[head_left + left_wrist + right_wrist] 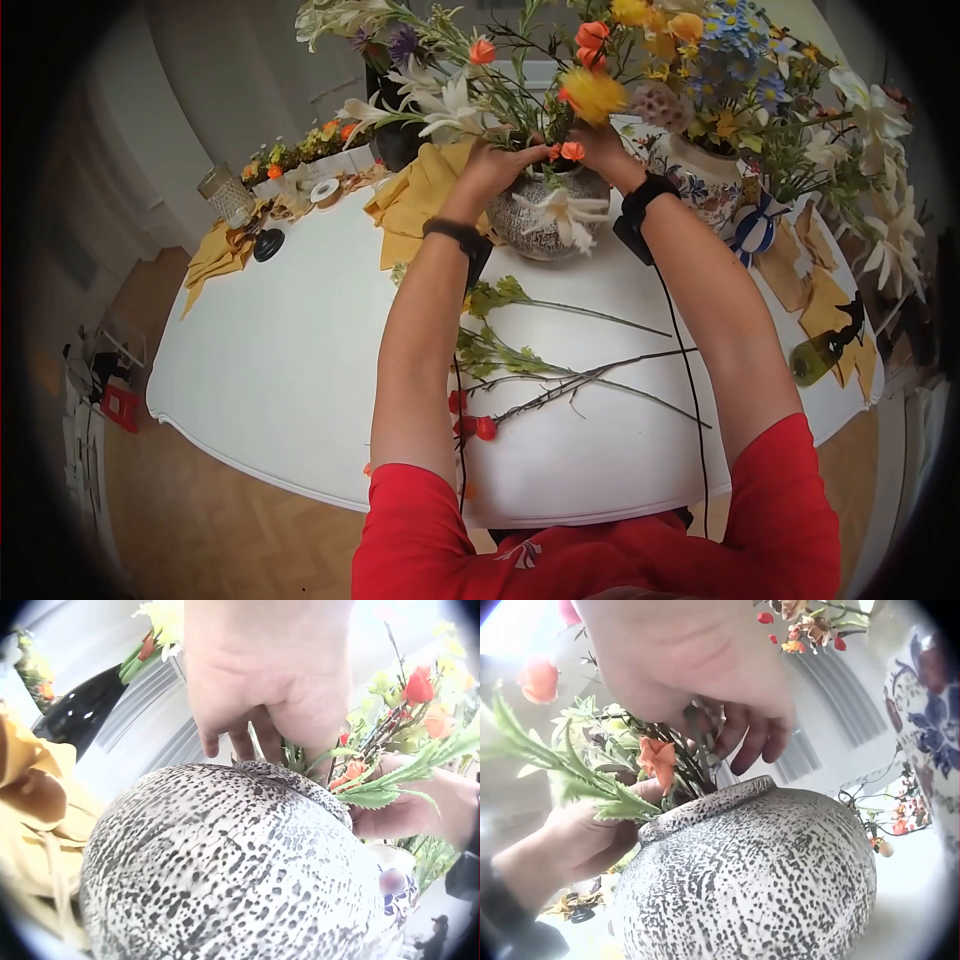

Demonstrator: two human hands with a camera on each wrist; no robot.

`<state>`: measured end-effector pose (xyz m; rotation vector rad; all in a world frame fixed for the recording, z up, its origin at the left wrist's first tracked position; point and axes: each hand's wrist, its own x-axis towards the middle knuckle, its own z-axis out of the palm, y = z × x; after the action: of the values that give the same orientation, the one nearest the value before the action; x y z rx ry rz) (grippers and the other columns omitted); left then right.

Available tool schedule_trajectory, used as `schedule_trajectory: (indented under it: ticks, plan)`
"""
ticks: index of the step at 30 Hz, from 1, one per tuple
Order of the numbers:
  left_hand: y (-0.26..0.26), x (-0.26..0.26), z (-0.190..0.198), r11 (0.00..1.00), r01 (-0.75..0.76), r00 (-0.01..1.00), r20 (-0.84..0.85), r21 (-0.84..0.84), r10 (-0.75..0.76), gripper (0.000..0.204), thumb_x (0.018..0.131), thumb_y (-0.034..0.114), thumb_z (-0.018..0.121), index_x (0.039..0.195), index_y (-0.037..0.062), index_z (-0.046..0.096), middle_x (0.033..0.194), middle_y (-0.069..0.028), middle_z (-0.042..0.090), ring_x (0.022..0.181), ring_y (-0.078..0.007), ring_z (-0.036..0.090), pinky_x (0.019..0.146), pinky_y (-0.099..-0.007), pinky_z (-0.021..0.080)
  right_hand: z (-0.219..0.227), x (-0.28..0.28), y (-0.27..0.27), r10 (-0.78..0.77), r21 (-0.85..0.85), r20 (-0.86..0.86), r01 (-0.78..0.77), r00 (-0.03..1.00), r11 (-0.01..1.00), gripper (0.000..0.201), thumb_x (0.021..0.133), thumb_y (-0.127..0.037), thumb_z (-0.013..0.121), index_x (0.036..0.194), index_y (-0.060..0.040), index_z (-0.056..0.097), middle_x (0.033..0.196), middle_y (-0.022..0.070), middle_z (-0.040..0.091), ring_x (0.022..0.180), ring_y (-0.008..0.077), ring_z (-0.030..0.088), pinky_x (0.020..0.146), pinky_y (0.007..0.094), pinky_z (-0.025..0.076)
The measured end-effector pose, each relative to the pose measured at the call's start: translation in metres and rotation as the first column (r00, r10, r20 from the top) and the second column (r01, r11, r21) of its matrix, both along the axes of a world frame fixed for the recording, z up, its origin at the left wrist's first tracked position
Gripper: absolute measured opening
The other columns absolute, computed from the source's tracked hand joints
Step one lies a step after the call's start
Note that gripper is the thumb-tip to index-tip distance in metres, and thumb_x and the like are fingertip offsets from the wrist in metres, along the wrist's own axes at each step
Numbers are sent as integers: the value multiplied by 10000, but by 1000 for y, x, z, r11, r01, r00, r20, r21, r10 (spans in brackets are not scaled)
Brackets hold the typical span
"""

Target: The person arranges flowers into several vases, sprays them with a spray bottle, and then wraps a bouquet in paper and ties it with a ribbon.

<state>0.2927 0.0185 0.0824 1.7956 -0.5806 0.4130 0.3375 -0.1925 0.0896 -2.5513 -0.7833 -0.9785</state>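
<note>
A round, speckled black-and-white vase stands upright at the table's far side, full of artificial flowers. At the left of its mouth is my left hand, fingers curled about the stems just over the rim. My right hand comes in from the right; its thumb and fingers pinch a green stem above the opening. An orange flower and a serrated green leaf sprig sit close between the hands. A white lily droops over the vase's front. Leaves and hands partly hide the fingertips.
Loose leafy stems and a red-budded branch lie on the white table before me. A blue-and-white floral vase stands right. Yellow cloth, a dark vase and a glass are left.
</note>
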Motion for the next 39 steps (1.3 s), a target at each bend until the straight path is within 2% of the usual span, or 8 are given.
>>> schedule_trajectory:
  ticks: [3,9,10,13,18,25,35,39]
  plan:
    - [2,0,0,1000,26,999,29,-11,-25,259,806,174,875,962,18,741,878,-36,759,770,-114,674,740,-293,550,2,-18,3,-59,-149,51,66,997,987,342,901,-339,666,1126,-90,731,1146,157,737,1084,347,686,932,432,530]
    - [9,8,-12,999,41,999,33,12,-42,289,833,218,854,1007,24,727,933,-32,752,844,-116,677,796,-297,547,-31,-36,6,346,526,-74,-258,935,810,217,978,-246,653,1126,-94,698,1030,67,733,916,180,685,838,350,540]
    - [10,9,-14,998,54,998,42,11,-54,275,861,223,830,1031,33,728,957,-26,748,870,-112,673,807,-298,543,-54,-7,14,655,839,-242,-185,716,512,205,1008,-229,623,1146,-90,687,1036,62,732,934,158,687,829,325,548]
    - [12,4,-18,997,73,997,36,-29,-71,259,916,234,787,1085,47,727,1018,-13,738,929,-105,663,838,-299,533,-48,-41,11,507,736,-137,-256,851,627,188,1020,-118,591,1153,-10,669,994,91,742,883,190,745,762,320,605]
    - [10,-14,-11,999,8,998,-65,-48,-11,283,906,217,804,1106,39,714,1072,-16,730,969,-112,649,888,-295,515,-36,-67,11,792,957,-93,-166,603,239,181,1007,-109,615,1144,6,646,1060,81,729,933,171,728,815,310,608]
    - [11,-7,-17,993,-58,997,61,99,52,332,954,279,749,1176,41,684,1105,-30,708,1014,-130,625,927,-318,497,-50,-86,-6,650,775,-130,-332,749,538,338,977,-173,685,1279,-22,659,1203,50,716,1127,165,645,988,333,496]
    - [7,-10,-35,983,-178,970,178,52,166,449,995,412,682,1231,31,655,1098,-58,688,996,-149,603,909,-302,486,-73,-80,-7,729,958,-189,-39,657,284,423,950,-192,741,1315,-16,622,1248,48,697,1119,148,636,980,315,485]
    - [10,-23,-23,955,-194,967,-120,224,224,524,988,504,662,1176,15,678,1004,-67,694,914,-159,592,860,-320,495,-74,-101,-13,612,905,-213,-82,762,418,450,925,-174,773,1306,-7,600,1238,53,694,1101,141,633,970,308,485]
